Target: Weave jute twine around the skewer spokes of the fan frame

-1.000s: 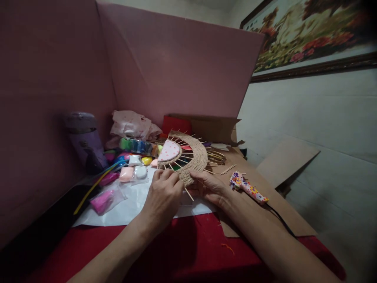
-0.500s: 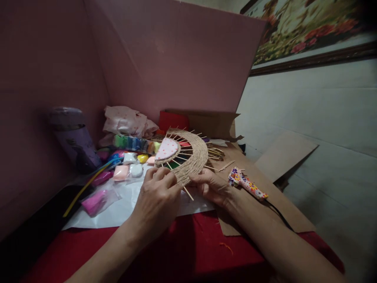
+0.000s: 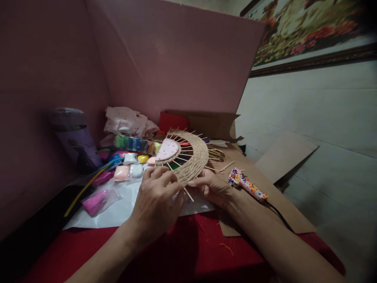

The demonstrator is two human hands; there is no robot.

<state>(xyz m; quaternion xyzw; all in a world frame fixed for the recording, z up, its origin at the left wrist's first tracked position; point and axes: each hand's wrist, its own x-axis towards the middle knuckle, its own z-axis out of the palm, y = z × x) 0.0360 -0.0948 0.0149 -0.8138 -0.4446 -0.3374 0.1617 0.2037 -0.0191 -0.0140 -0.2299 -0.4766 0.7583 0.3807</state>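
Note:
A half-round fan of thin sticks and wound twine [image 3: 198, 155] is held up over the table. Its centre is a half-disc of white cloth with pink dots [image 3: 167, 150]. My left hand [image 3: 160, 192] is closed on the lower left edge, fingers bent over the twine. On the lower right my right hand [image 3: 213, 186] grips the fan's outer rim, thumb on top and fingers underneath. One stick end [image 3: 189, 194] pokes out between the hands. The fingertips of my left hand are partly hidden.
A flower-patterned glue gun [image 3: 247, 184] with a black cord lies on brown cardboard [image 3: 282, 214] at right. Bagged coloured clay [image 3: 96, 202], a purple tumbler [image 3: 76, 137] and bundled dotted cloth [image 3: 129, 121] are at left. Red cloth [image 3: 176, 251] covers the table's front.
My left fingers have shifted slightly on the fan's lower edge, and the right thumb has slid a little. The fan itself stays almost in place.

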